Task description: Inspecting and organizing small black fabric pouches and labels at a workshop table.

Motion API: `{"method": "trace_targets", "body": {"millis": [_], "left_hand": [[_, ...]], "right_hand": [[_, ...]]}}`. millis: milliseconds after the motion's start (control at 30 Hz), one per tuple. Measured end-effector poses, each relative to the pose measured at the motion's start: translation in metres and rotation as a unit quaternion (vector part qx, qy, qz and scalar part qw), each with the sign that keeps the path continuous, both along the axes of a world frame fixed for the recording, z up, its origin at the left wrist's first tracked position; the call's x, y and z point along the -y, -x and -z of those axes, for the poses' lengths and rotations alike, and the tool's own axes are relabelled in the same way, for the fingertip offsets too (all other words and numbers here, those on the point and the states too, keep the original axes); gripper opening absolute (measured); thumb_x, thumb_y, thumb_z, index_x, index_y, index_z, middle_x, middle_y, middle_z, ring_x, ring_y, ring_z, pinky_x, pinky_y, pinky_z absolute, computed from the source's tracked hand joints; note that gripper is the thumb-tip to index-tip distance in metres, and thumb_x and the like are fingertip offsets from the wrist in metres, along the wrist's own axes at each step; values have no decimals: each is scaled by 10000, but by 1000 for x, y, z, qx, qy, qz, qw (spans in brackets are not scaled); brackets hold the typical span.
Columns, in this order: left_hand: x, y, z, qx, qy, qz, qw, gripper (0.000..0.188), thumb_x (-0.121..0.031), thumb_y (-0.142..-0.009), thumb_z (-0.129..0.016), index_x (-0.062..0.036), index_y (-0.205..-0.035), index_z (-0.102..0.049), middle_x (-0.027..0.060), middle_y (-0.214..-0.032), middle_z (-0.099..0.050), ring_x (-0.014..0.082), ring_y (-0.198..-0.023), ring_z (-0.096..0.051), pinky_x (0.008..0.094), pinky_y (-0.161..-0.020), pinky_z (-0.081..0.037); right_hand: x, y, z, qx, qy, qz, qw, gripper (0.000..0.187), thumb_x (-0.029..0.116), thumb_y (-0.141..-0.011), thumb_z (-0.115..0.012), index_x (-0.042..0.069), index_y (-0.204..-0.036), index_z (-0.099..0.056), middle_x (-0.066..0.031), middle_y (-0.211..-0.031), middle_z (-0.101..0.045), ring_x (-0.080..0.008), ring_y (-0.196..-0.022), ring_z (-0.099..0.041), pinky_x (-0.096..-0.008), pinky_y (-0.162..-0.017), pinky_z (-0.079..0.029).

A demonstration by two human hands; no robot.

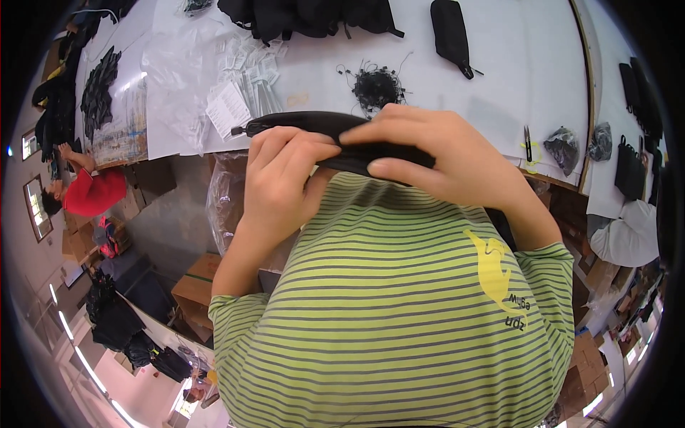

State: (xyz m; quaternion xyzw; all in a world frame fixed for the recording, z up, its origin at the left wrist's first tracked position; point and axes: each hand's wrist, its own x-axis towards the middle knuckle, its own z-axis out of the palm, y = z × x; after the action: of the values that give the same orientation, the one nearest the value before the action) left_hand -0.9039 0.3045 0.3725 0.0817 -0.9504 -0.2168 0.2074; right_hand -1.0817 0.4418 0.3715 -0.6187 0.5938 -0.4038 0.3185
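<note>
Left grip (287,170): grasping, fingers curled over the long black fabric pouch with a zip pull (303,121) near its left end, thumb below. Right grip (437,148): grasping the same pouch toward its right end, fingers along the far side, thumb set against the near side. Contact at the fingertips is partly hidden.

The pouch lies crosswise before the green striped shirt (399,285). Whether it touches the white surface (499,100) cannot be told.

Handling, in this inspector's judgement: the left grip should steady the fabric while the right fingers and thumb work the edge between them. Even, light tension should keep folds from bunching; the zip pull should stay clear of the fingers, and the pouch should be supported at both ends so that it does not sag.

Just beyond the pouch's middle: a tangled heap of small black corded pieces (377,87). Just beyond its left end: a loose stack of white paper slips (250,82), with a crumpled clear plastic sheet (175,78) farther left.

Well beyond the pouch: a pile of black fabric items (307,20); beyond and to its right, a single narrow black zipped case (450,34). Well to its right: slim dark snips (528,145).
</note>
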Motion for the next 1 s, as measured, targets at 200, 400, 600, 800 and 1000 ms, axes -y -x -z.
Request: {"method": "trace_targets", "body": {"millis": [200,400,600,800,1000], "left_hand": [[9,-17,5,220,-271,26,937,226,-152,-797,-672,-26,-913,-524,131,-743,-598,292,-640,-564,336,-591,-441],[18,-18,10,289,-417,34,861,261,-168,-838,-640,0,-956,-480,143,-698,-548,235,-595,-468,279,-595,-391],[21,-23,18,261,-466,4,846,213,-132,-850,-622,13,-934,-491,90,-727,-558,125,-667,-480,248,-646,-406],[30,-36,35,233,-512,-37,826,197,-119,-861,-617,12,-927,-485,51,-818,-556,100,-771,-490,230,-728,-415],[46,-39,39,289,-461,-85,835,211,-123,-849,-623,5,-924,-472,54,-816,-538,108,-781,-506,246,-745,-419]], "right_hand": [[-45,47,50,161,-263,-41,950,772,275,-716,-765,131,-1371,-383,-77,-1138,-558,-204,-1013,-557,-336,-876,-474],[-56,36,83,-21,-217,60,974,392,122,-742,-688,113,-1117,-574,-51,-1122,-555,-225,-1087,-518,-378,-900,-453],[-58,33,116,147,-263,78,950,221,29,-771,-540,96,-953,-648,-47,-1012,-536,-175,-962,-509,-310,-875,-415],[-61,32,129,201,-287,38,936,393,248,-769,-689,82,-1100,-555,-52,-1007,-531,-184,-960,-502,-296,-829,-419],[-53,24,128,58,-315,132,938,617,505,-676,-740,86,-1052,-488,-121,-907,-536,-292,-833,-538,-327,-788,-421]]}}
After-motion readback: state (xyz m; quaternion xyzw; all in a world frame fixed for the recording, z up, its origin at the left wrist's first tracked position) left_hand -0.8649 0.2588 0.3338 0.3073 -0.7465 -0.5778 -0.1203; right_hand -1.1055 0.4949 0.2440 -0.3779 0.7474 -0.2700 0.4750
